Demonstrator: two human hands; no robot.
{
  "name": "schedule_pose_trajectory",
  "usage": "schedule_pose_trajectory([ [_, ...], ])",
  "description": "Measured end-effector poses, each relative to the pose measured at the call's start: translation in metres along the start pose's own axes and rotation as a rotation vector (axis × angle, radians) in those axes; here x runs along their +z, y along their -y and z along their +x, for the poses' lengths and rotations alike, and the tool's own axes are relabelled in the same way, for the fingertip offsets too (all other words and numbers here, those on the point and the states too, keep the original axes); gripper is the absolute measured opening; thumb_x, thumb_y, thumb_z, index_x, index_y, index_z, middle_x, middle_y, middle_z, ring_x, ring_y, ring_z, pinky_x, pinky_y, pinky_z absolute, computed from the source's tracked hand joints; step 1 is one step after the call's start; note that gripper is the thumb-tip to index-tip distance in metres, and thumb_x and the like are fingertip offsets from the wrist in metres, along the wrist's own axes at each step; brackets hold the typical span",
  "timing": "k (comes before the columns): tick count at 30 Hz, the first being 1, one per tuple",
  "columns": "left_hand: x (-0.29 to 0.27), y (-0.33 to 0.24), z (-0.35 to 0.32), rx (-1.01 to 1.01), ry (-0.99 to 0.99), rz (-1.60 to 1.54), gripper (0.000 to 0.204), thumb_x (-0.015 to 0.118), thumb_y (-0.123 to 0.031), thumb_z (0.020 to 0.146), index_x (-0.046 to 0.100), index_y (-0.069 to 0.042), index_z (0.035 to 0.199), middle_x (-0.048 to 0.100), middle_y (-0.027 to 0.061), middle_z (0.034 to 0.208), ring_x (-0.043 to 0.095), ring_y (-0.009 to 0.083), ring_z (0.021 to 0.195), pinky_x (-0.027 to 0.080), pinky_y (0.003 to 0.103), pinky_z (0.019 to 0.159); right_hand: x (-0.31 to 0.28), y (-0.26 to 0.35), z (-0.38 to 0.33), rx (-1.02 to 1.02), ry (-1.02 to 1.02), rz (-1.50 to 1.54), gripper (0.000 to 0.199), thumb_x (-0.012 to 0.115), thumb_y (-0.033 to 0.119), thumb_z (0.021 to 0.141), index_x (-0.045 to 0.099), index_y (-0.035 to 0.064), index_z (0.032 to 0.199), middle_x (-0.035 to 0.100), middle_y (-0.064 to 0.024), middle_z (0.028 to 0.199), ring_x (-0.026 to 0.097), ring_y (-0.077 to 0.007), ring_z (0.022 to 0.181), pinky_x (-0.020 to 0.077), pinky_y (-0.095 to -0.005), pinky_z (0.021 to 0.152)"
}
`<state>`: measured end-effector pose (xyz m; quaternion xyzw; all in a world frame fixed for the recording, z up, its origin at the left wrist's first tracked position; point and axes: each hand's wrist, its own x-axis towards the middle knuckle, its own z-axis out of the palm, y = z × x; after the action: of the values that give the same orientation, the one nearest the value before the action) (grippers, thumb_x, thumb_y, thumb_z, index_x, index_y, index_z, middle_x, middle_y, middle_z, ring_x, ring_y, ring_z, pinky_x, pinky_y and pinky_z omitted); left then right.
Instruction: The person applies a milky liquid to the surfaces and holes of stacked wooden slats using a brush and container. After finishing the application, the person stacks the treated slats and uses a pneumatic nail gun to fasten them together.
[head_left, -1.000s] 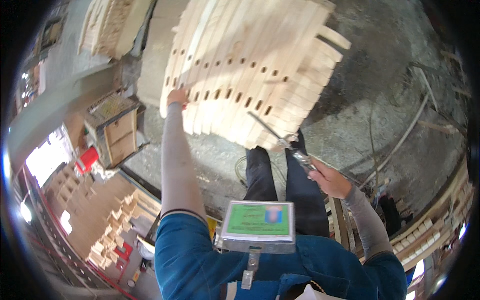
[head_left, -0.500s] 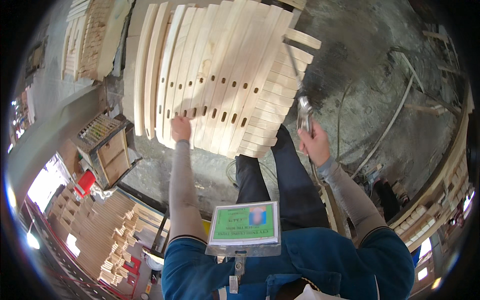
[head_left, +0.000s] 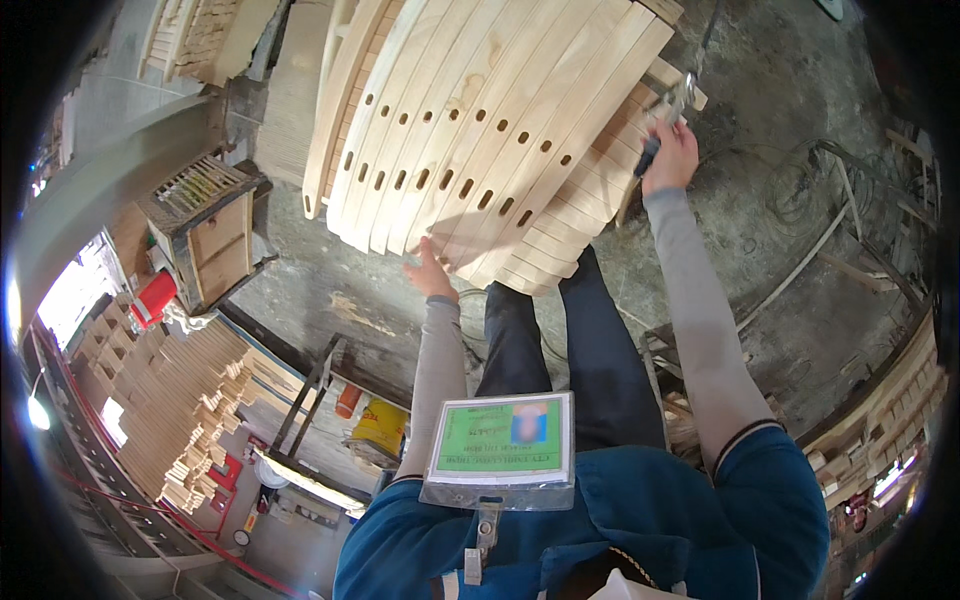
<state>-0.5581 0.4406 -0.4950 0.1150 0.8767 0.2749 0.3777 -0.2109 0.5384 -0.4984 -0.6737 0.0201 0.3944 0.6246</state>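
Observation:
Pale wooden slats (head_left: 470,100) lie side by side in a stack before me, each top one cut with two oval slots near its close end. By the near ends of these slats is my left hand (head_left: 432,272), its fingers apart and holding nothing; whether the fingertips touch the wood I cannot tell. My right hand (head_left: 672,165) is wrapped around a metal air blow gun (head_left: 682,95) at the right of the stack. The gun's thin nozzle points away from me, and a dark fitting shows below my fingers.
A wooden crate (head_left: 222,245) stands on the floor at the left, with a red object (head_left: 153,298) beside it. Nearer me is a yellow bucket (head_left: 380,428). A pale hose (head_left: 790,270) and a metal frame (head_left: 850,185) lie at the right. More stacked wood (head_left: 205,35) stands far left.
My right hand has moved up and away with the blow gun. My left hand has left the slots for the slats' near ends, its fingers opening. The view has shifted.

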Motion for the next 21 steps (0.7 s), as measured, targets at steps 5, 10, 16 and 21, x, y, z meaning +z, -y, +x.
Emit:
schedule_pose_trajectory([
  [5, -0.014, 0.010, 0.004, -0.445, 0.329, -0.349, 0.065, 0.051, -0.055, 0.078, 0.028, -0.023, 0.130, 0.035, 0.0093, 0.119, 0.035, 0.0270, 0.110, 0.027, 0.054, 0.094, 0.021, -0.029, 0.038, -0.210, 0.026, -0.180, 0.037, 0.056, 0.009, 0.079, 0.043, -0.0041, 0.112, 0.058, -0.0051, 0.082, 0.054, -0.0131, 0.073, 0.0449, -0.0251, 0.065],
  [10, -0.026, 0.030, 0.006, -0.440, 0.326, -0.464, 0.050, 0.052, -0.047, 0.080, 0.038, -0.014, 0.115, 0.039, 0.0090, 0.113, 0.041, 0.0261, 0.102, 0.031, 0.054, 0.091, 0.015, -0.038, 0.003, -0.262, 0.062, -0.597, 0.056, 0.052, 0.019, 0.082, 0.030, -0.0053, 0.127, 0.044, -0.0181, 0.119, 0.046, -0.0259, 0.106, 0.0361, -0.0316, 0.091],
  [16, -0.037, 0.049, -0.012, -0.019, 0.146, 0.277, 0.038, 0.057, -0.033, 0.079, 0.046, -0.003, 0.099, 0.046, 0.0126, 0.099, 0.046, 0.0268, 0.091, 0.037, 0.044, 0.087, -0.010, -0.060, -0.034, -0.353, 0.046, -0.762, 0.064, 0.054, 0.016, 0.079, 0.023, -0.0060, 0.130, 0.035, -0.0228, 0.125, 0.037, -0.0319, 0.116, 0.0281, -0.0358, 0.099],
  [21, 0.011, -0.015, -0.037, 0.986, 0.207, 0.695, 0.058, 0.064, -0.029, 0.075, 0.040, 0.002, 0.117, 0.043, 0.0199, 0.112, 0.041, 0.0331, 0.104, 0.034, 0.042, 0.088, -0.030, -0.066, -0.039, -0.300, -0.011, -0.842, 0.066, 0.059, 0.012, 0.073, 0.027, -0.0067, 0.127, 0.036, -0.0238, 0.124, 0.037, -0.0350, 0.115, 0.0281, -0.0368, 0.099],
])
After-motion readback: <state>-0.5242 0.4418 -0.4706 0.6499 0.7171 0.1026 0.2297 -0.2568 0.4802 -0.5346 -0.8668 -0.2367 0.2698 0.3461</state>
